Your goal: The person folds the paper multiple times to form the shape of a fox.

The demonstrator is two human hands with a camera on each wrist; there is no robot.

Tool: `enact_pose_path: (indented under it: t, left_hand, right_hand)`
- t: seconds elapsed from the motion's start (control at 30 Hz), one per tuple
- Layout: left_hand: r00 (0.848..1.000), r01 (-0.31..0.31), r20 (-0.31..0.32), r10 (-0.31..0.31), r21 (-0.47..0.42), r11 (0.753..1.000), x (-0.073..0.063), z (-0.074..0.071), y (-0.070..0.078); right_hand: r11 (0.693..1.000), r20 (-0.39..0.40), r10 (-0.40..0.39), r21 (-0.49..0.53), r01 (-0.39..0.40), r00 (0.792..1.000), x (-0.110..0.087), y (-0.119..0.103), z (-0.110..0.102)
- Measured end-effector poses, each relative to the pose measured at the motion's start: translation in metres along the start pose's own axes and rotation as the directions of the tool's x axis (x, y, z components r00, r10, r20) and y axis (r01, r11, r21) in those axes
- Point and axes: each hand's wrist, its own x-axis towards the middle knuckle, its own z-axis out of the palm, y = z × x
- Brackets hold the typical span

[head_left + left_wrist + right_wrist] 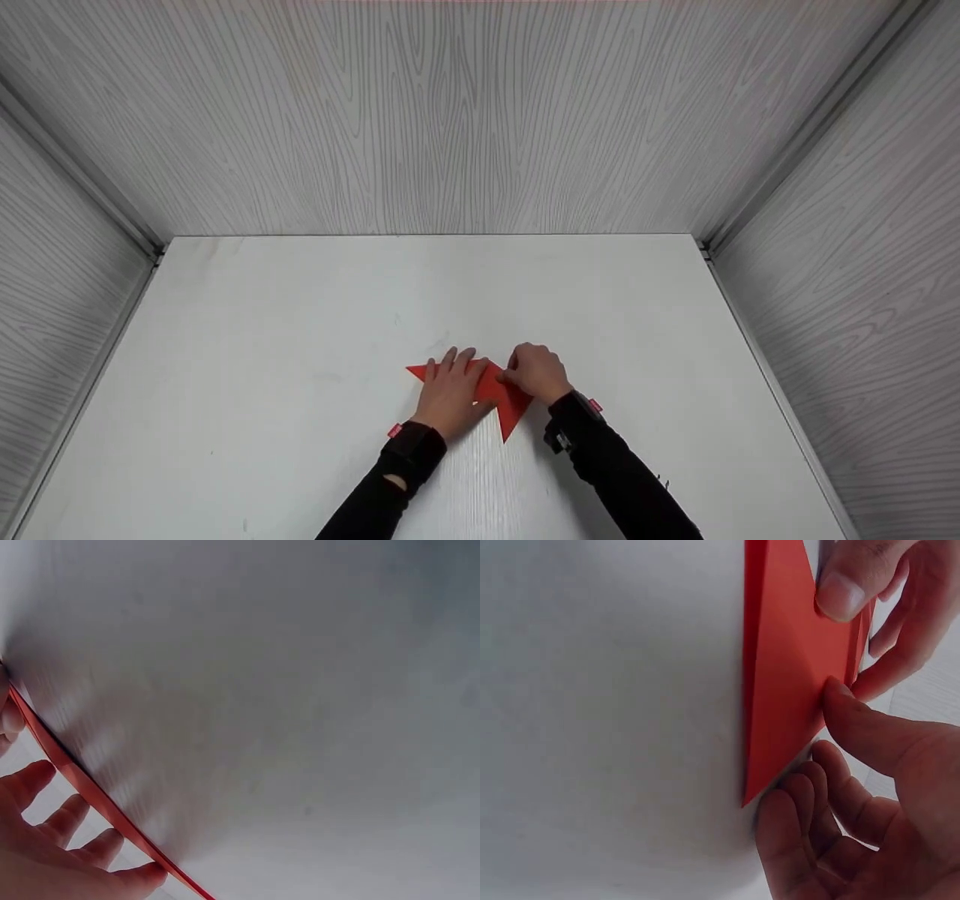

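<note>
A folded red sheet of paper (489,388) with pointed corners lies on the white table under both hands. My left hand (448,397) rests across its left part with fingers straight and spread. In the left wrist view the fingertips of that hand (52,855) touch the paper's long edge (97,799). At the right part, my right hand (538,372) has curled fingers. The right wrist view shows the right hand (870,787) pinching the paper's edge, thumb on top of the red paper (784,690). The left thumb (845,594) presses on it close by.
The white tabletop (285,322) spreads around the hands. Grey wood-grain panels stand at the back (427,120), the left (60,285) and the right (847,285).
</note>
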Motion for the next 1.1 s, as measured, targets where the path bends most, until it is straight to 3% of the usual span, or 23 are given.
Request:
enact_pose_path:
  t: [0.17,0.37,0.6,0.8,0.97,1.1]
  left_hand:
    - [0.999,0.037,-0.005,-0.037,0.001,0.999,-0.003,-0.003,-0.009]
    - [0.992,0.12,-0.036,-0.118,0.05,0.991,-0.007,-0.01,-0.023]
    - [0.987,0.104,-0.139,-0.084,0.143,0.984,-0.01,-0.017,-0.032]
    - [0.989,0.116,-0.11,-0.098,0.171,0.978,-0.007,-0.021,-0.032]
    - [0.983,0.181,-0.061,-0.174,0.137,0.974,-0.005,-0.026,-0.033]
    - [0.969,0.24,-0.054,-0.24,-0.008,0.971,-0.007,-0.031,-0.035]
  right_hand:
    - [0.999,0.026,0.033,0.036,-0.034,0.999,0.001,0.002,-0.003]
    - [0.999,0.01,0.001,0.048,-0.001,1.0,0.0,0.003,-0.004]
    - [0.997,0.004,-0.006,0.08,0.006,1.0,0.001,0.003,-0.002]
    - [0.998,0.012,0.012,0.069,-0.013,1.0,0.002,0.002,-0.002]
    - [0.998,0.023,0.02,0.066,-0.021,1.0,0.002,0.002,-0.002]
    - [0.998,0.023,0.019,0.064,-0.02,1.0,0.002,0.002,-0.003]
